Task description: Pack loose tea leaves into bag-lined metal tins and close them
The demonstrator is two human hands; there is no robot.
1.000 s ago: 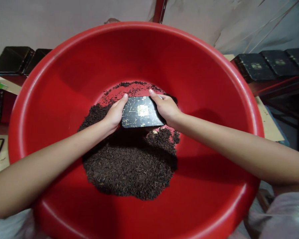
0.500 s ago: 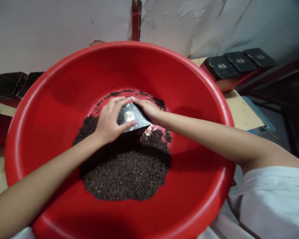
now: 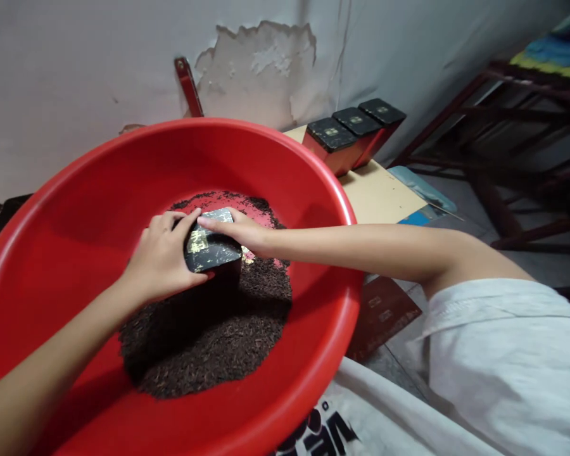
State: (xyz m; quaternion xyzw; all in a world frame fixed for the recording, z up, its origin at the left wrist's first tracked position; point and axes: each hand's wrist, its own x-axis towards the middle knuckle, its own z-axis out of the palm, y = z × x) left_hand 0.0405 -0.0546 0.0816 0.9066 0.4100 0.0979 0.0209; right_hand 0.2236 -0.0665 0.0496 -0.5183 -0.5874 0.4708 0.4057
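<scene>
Both of my hands grip one tin [image 3: 212, 248] with a black lid marked in gold, held over the inside of a large red plastic basin [image 3: 90, 190]. My left hand [image 3: 164, 256] is wrapped round the tin's left side, its thumb along the near edge. My right hand [image 3: 240, 229] clasps the far right side, with the thumb on top of the lid. Below the tin lies a heap of dark loose tea leaves [image 3: 209, 354], partly in shadow. The tin's underside is hidden.
Three similar red tins with black lids [image 3: 333, 134] stand on a pale board [image 3: 384, 193] at the right of the basin. More dark lids [image 3: 9, 212] show at the far left. A wooden rack [image 3: 479, 114] stands at the right, and a peeling wall [image 3: 261, 57] rises behind.
My view has swung to the right, so the basin sits further left and more of the rack shows. The tin stays between both hands, now higher and tilted differently, with my right thumb over its lid.
</scene>
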